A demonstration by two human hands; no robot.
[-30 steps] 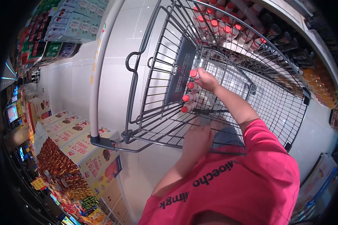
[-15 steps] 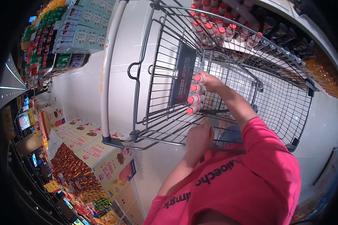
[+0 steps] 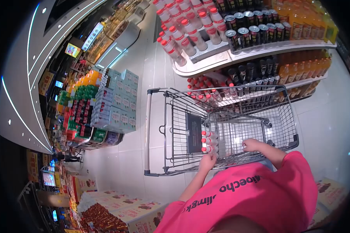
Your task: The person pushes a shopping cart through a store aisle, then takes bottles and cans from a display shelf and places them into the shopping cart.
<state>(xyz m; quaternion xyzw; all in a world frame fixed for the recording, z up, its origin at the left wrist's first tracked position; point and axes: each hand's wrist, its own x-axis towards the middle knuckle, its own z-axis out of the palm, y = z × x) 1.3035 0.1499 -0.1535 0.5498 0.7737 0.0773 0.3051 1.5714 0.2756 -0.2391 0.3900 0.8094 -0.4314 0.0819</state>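
Note:
A metal-wire shopping cart [image 3: 256, 116] stands in front of me. Inside it, beside a dark panel [image 3: 194, 133], is a short row of drink bottles [image 3: 212, 140] with red caps. My left hand [image 3: 208, 160] is closed at the near end of this row, beside the nearest bottle; what its fingers hold, if anything, is hidden. Over the basket, to the right of the bottles and apart from them, hovers my right hand [image 3: 252, 145]. Its fingers are curled in, and nothing shows in them.
Beyond the cart, a white shelf [image 3: 237, 58] bears red-capped bottles [image 3: 188, 33], black cans [image 3: 256, 33] and orange drinks [image 3: 303, 25]. Stacked light-green cartons [image 3: 124, 97] stand at the left. Snack boxes [image 3: 144, 213] are near my left side.
My right hand has let go of the bottles and moved right. The left hand is now at the near end of the row. My view has tilted up, showing more shelf.

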